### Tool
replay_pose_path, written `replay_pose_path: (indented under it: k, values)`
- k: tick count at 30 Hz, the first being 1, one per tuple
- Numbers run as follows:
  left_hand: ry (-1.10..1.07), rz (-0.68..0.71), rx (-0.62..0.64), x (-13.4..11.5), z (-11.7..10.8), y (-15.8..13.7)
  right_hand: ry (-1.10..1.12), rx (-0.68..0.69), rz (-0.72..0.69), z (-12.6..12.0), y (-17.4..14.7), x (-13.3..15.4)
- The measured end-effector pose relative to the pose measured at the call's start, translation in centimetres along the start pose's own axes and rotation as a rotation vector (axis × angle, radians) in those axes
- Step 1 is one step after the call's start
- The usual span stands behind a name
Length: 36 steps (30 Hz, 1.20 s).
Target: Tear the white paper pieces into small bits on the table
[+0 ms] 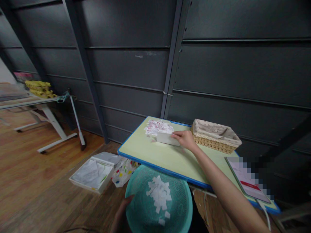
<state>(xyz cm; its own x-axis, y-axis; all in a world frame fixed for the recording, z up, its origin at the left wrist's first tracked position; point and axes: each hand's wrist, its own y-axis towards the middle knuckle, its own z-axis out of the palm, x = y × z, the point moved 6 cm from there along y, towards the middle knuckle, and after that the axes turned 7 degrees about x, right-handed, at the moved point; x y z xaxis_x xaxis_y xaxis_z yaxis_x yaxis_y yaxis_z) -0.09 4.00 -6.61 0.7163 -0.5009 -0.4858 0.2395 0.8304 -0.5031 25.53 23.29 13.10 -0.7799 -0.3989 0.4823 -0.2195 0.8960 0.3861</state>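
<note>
My right hand (185, 139) grips a flat white card (166, 138) by its right end, standing on edge on the yellow-green tabletop (141, 149). Just behind the card lies a heap of small white and pinkish paper scraps (157, 127). Below the table's front edge, my left hand (126, 201) holds the left rim of a turquoise mesh basket (136, 210); only part of the fingers shows. Inside the basket rest many white paper pieces (159, 192).
A woven basket with a cloth lining (213, 145) stands at the table's back right, near a tablet (247, 181). On the floor at left are an open white box (92, 174) and a dotted plastic bag (123, 171). A dark panelled wall (128, 68) rises behind.
</note>
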Motion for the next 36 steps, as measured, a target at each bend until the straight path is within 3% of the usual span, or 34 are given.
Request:
replay_pose_path:
  k: [5, 13, 17, 24, 27, 29, 33, 36]
  values:
    - [0.046, 0.019, -0.089, 0.1, -0.6, 0.1, 0.05, -0.082, 0.067, -0.7, 0.1, -0.6]
    - [0.027, 0.039, -0.096, 0.1, 0.0, -0.3, 0.053, 0.022, 0.023, 0.4, 0.1, -0.1]
    - [0.038, 0.029, -0.095, 0.1, -0.4, -0.2, 0.119, -0.027, 0.061, 0.5, 1.2, -0.3]
    - [-0.189, -0.108, 0.131, 1.4, -2.2, 1.5, 0.002, -0.013, -0.055, 3.8, 4.0, 1.9]
    - [-0.207, -0.053, 0.032, 1.5, -3.5, 1.9, -0.066, 0.006, -0.058, 5.2, 4.4, 2.5]
    - [-0.198, -0.084, 0.055, 1.6, -3.3, 1.8, -0.075, 0.03, -0.075, 5.5, 4.4, 2.7]
    - [-0.194, -0.12, 0.05, 1.2, -2.6, 1.1, -0.048, 0.079, -0.125, 4.7, 3.9, 2.5]
    - [-0.154, -0.071, 0.004, 0.9, -1.7, 0.5, -0.004, 0.126, -0.141, 3.5, 3.3, 2.0]
